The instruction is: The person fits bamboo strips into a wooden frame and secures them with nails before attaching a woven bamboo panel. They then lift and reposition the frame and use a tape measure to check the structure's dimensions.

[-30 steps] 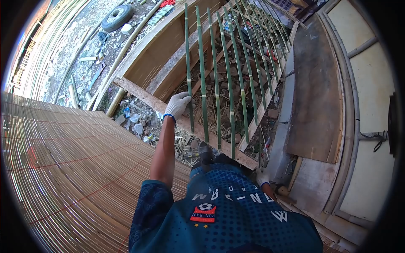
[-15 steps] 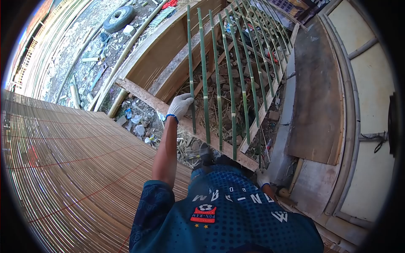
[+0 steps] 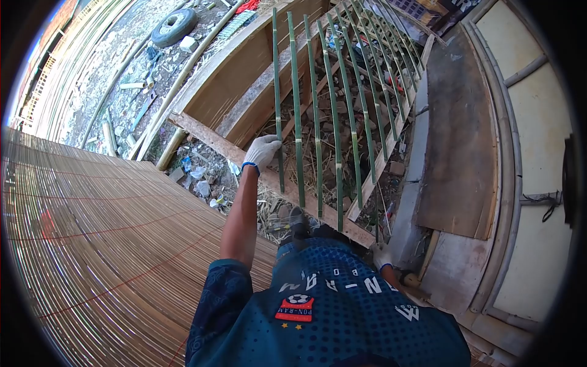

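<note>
Green bamboo is what the left hand point(image 3: 263, 151) deals with, left of the frame's centre: its gloved fingers are closed narrowly about the leftmost bamboo strip point(image 3: 277, 104), below its midpoint. Good handling, I judge, means a light, steady pinch, the strip's lower end flat on the wooden rail point(image 3: 268, 177), and an even gap to the second strip point(image 3: 297, 122), without bowing the thin length. The strip passes at the fingertips, running up toward the top centre and ending just below the hand, over the rail. The gloved right hand point(image 3: 383, 255), lower right of centre, is near the rail's end; I cannot tell whether its fingers grip anything.
</note>
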A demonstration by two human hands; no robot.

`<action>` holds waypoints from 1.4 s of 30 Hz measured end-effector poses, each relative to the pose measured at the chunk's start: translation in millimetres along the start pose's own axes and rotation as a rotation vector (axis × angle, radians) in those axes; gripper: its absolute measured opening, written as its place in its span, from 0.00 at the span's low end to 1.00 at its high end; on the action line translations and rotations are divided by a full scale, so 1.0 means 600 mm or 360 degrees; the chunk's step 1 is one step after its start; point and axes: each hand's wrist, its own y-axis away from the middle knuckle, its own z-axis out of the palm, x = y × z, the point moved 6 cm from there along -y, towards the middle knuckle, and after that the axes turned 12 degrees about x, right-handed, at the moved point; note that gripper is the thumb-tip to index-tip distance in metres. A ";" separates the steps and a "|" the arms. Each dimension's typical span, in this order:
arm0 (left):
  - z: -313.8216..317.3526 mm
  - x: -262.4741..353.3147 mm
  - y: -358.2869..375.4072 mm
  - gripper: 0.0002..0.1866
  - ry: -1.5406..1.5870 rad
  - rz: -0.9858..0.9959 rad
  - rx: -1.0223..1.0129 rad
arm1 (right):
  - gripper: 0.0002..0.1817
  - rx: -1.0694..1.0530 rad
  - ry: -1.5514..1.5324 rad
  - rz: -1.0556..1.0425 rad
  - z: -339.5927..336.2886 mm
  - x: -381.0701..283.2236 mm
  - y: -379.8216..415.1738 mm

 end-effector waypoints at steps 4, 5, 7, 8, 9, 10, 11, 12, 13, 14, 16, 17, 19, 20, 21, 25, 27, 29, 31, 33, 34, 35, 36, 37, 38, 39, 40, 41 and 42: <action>-0.002 0.001 -0.002 0.16 -0.0064 0.0048 -0.0007 | 0.20 -0.0045 0.0028 0.0035 0.012 0.009 -0.006; -0.002 0.001 -0.003 0.14 -0.0070 0.0059 0.0000 | 0.20 -0.0060 0.0042 0.0052 0.012 0.006 -0.006; -0.002 0.008 0.002 0.12 -0.0078 0.0081 0.0016 | 0.21 -0.0090 0.0058 0.0054 0.013 0.007 -0.006; -0.003 0.008 0.003 0.12 -0.0076 0.0065 0.0010 | 0.21 -0.0102 0.0057 0.0042 0.016 0.006 -0.007; -0.003 0.010 0.004 0.13 -0.0073 0.0051 0.0000 | 0.21 -0.0112 0.0056 0.0030 0.020 0.009 -0.011; -0.002 0.011 0.004 0.13 -0.0070 0.0035 -0.0011 | 0.22 -0.0095 0.0042 0.0014 0.023 0.011 -0.015; -0.002 0.011 0.005 0.14 -0.0080 0.0041 -0.0015 | 0.22 -0.0081 0.0033 0.0002 0.025 0.016 -0.018; -0.001 0.016 0.011 0.14 -0.0089 0.0042 -0.0017 | 0.23 -0.0071 0.0029 -0.0009 0.025 0.020 -0.018; -0.002 0.018 0.011 0.15 -0.0096 0.0045 -0.0014 | 0.23 -0.0067 0.0015 -0.0024 0.026 0.021 -0.021; -0.006 0.011 -0.010 0.16 -0.0174 0.0133 -0.0011 | 0.24 -0.0068 0.0003 -0.0040 0.028 0.023 -0.026; -0.007 0.022 -0.005 0.17 -0.0334 0.0292 -0.0004 | 0.24 -0.0093 -0.0007 -0.0015 0.029 0.037 -0.016; -0.008 0.013 0.001 0.16 -0.0237 0.0148 0.0059 | 0.25 -0.0101 -0.0020 0.0013 0.031 0.039 -0.018; -0.011 0.034 0.016 0.17 -0.0397 0.0222 0.0074 | 0.23 -0.0089 0.0003 -0.0030 0.031 0.037 -0.020; -0.011 0.037 0.018 0.17 -0.0480 0.0261 0.0078 | 0.20 -0.0069 0.0041 -0.0097 0.029 0.035 -0.019; -0.011 0.036 0.017 0.17 -0.0471 0.0261 0.0067 | 0.19 -0.0048 0.0080 -0.0164 0.026 0.033 -0.015; -0.009 0.020 0.007 0.17 -0.0349 0.0190 0.0032 | 0.19 -0.0074 -0.0113 -0.0063 0.075 0.122 -0.045; -0.010 0.019 0.005 0.17 -0.0294 0.0157 0.0026 | 0.20 -0.0098 -0.0147 -0.0053 0.077 0.126 -0.044; -0.011 0.023 0.011 0.17 -0.0284 0.0156 0.0024 | 0.20 -0.0083 -0.0123 -0.0045 0.071 0.118 -0.038; -0.012 0.017 0.004 0.17 -0.0271 0.0176 0.0014 | 0.20 -0.0061 -0.0103 -0.0056 0.065 0.102 -0.035; -0.011 0.013 0.003 0.18 -0.0279 0.0171 0.0005 | 0.20 -0.0041 -0.0074 -0.0079 0.055 0.085 -0.025; -0.010 0.017 0.009 0.18 -0.0284 0.0165 0.0012 | 0.20 -0.0029 -0.0028 -0.0090 0.046 0.070 -0.018; -0.011 0.021 0.015 0.18 -0.0290 0.0160 0.0021 | 0.20 -0.0016 0.0016 -0.0102 0.037 0.054 -0.012; -0.011 0.024 0.018 0.18 -0.0297 0.0156 0.0030 | 0.20 -0.0004 0.0059 -0.0114 0.032 0.046 -0.010; -0.013 0.021 0.014 0.18 -0.0343 0.0196 0.0040 | 0.20 -0.0031 0.0048 -0.0065 0.030 0.042 -0.007; -0.013 0.022 0.013 0.18 -0.0345 0.0202 0.0045 | 0.20 -0.0057 0.0036 -0.0020 0.028 0.036 -0.005; -0.013 0.024 0.015 0.18 -0.0348 0.0207 0.0050 | 0.20 -0.0083 0.0022 0.0025 0.026 0.030 -0.004; -0.013 0.025 0.017 0.18 -0.0352 0.0211 0.0053 | 0.20 -0.0067 0.0057 -0.0010 0.017 0.016 0.000; -0.012 0.027 0.020 0.19 -0.0337 0.0209 0.0057 | 0.21 -0.0052 0.0091 -0.0042 0.007 0.004 0.007; -0.012 0.022 0.015 0.19 -0.0331 0.0219 0.0046 | 0.21 -0.0035 0.0126 -0.0075 0.000 -0.008 0.010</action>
